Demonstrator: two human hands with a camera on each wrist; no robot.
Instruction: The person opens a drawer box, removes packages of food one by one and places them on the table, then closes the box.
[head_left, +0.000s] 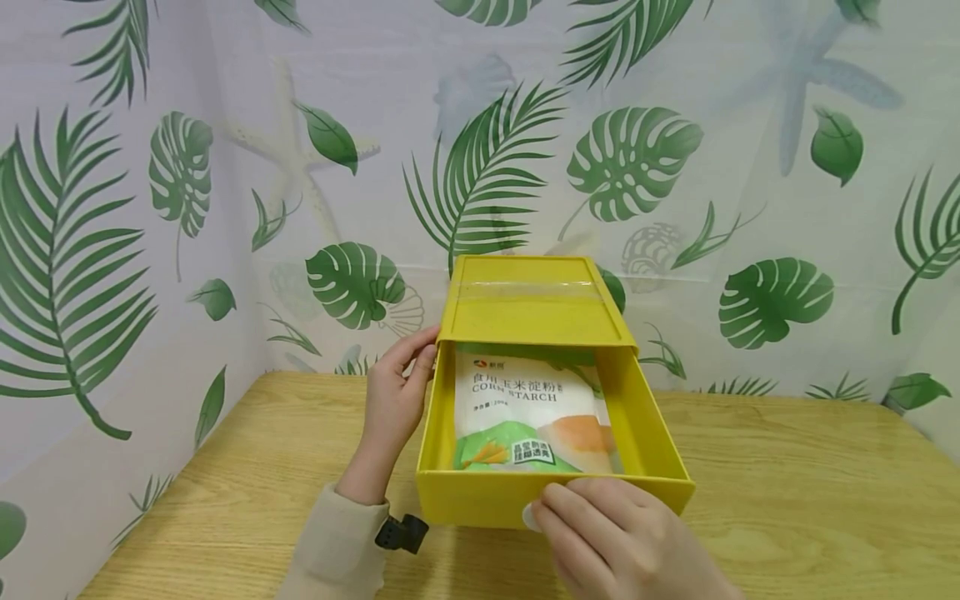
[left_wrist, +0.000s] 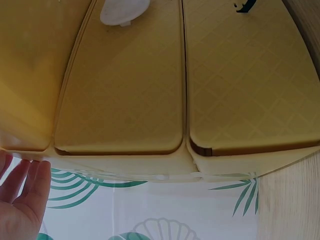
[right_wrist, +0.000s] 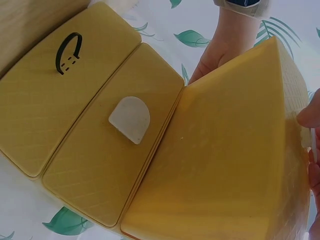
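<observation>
A yellow drawer cabinet (head_left: 536, 300) stands on the table, its top drawer (head_left: 652, 417) pulled out toward me. In that drawer lies a white packet of corn starch (head_left: 525, 400) with green and orange print. My right hand (head_left: 630, 533) pinches the white drawer handle (head_left: 529, 517) at the drawer's front. My left hand (head_left: 393, 392) rests against the cabinet's left side with fingers fairly straight; the left wrist view shows its fingertips (left_wrist: 37, 172) at the cabinet's edge. Part of the packet's top lies under the cabinet top.
Below the pulled-out drawer, the right wrist view shows two shut drawers, one with a white rounded handle (right_wrist: 131, 120) and one with a black loop handle (right_wrist: 64, 52). The wooden table (head_left: 787, 483) meets a leaf-patterned sheet (head_left: 660, 67) behind the cabinet.
</observation>
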